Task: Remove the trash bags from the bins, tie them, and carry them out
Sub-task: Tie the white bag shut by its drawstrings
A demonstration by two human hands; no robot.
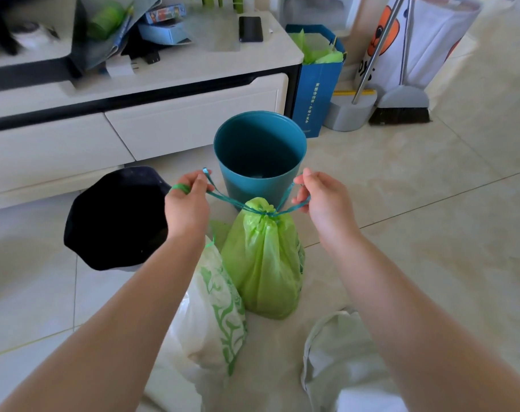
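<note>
A full green trash bag (263, 263) stands on the floor, its neck gathered by teal drawstrings (223, 197). My left hand (187, 203) pinches the left string and my right hand (321, 197) pinches the right string, both pulled outward and taut. Behind the bag a teal bin (260, 150) stands with no bag in it. A black bin (116, 218) sits at the left. A white bag with green print (214, 316) hangs under my left forearm, its green handle looped over my left fingers. Another white bag (336, 352) lies at the lower right.
A white low cabinet (163, 120) with drawers runs along the back left, cluttered on top. A blue paper bag (315, 84) with green tissue, a grey dustpan (350, 111) and a broom (401, 105) stand at the back right. Tiled floor stretches to the right.
</note>
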